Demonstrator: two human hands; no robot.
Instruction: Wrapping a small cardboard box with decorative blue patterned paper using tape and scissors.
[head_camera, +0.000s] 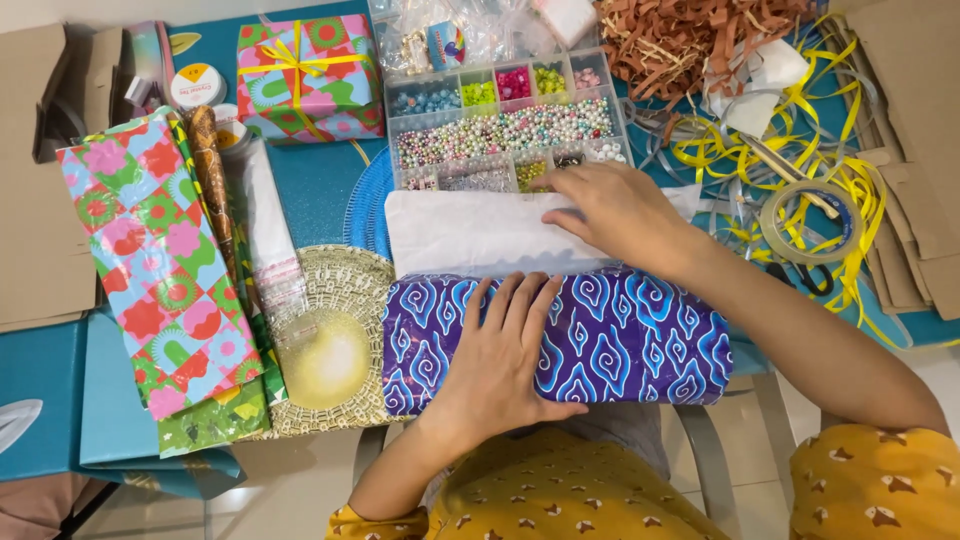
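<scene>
A box half wrapped in purple paper with blue swirl patterns (640, 335) lies at the near table edge, its white upper face (470, 232) still bare. My left hand (500, 345) presses flat on the purple paper, fingers spread. My right hand (615, 210) rests on the white face at the box's far edge, fingers bent down against it. Neither hand holds anything.
Behind the box stands a clear bead organiser (505, 125). A wrapped gift with yellow ribbon (308, 75) sits at the back left, colourful folded wrapping paper (155, 260) at left, a gold doily (330, 345) beside it. Yellow ribbon (840, 170), a tape roll (805, 222) and brown shreds (690, 40) lie at right.
</scene>
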